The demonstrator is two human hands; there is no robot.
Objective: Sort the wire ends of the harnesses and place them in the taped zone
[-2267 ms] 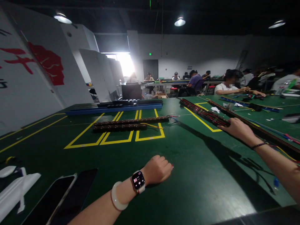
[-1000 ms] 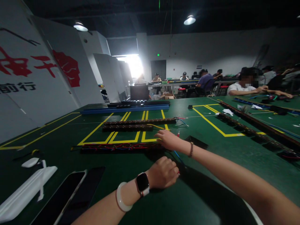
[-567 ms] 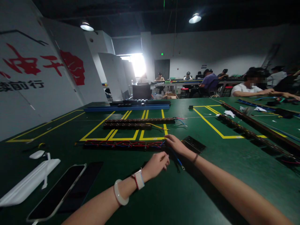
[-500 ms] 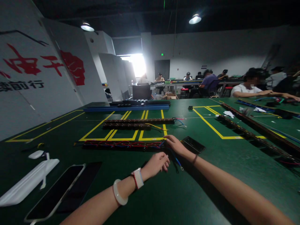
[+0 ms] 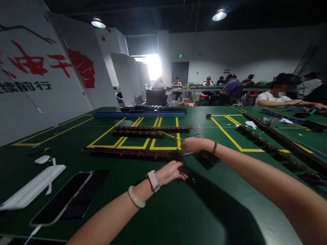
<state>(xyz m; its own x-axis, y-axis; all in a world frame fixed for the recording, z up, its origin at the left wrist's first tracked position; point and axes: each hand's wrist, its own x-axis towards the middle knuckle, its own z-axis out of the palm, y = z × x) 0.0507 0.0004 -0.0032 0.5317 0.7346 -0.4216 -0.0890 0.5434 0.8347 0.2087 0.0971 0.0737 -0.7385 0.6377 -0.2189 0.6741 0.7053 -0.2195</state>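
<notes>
A long dark strip with red and blue wires (image 5: pixel 130 153) lies across the green table. My left hand (image 5: pixel 175 170) is near its right end, its fingers curled around something dark that I cannot make out. Just above, my right hand (image 5: pixel 190 144) has its fingers bent down by the strip's wire end; what they hold, if anything, is hidden. Red and green wires show beneath that hand. A black tray (image 5: pixel 207 159) sits under my right wrist. Behind the strip lie two more dark strips (image 5: pixel 138 133) with yellow, red and blue leads.
Phones (image 5: pixel 63 197) and a white case (image 5: pixel 33 187) lie at the left. Blue rails (image 5: pixel 139 115) are at the back. Long strips (image 5: pixel 270 146) fill the right side, where a person in a white shirt (image 5: pixel 270 97) sits.
My right hand has turned and risen slightly over the wire end. My left hand has moved a little right, to dark leads. Red and green wires now show between them.
</notes>
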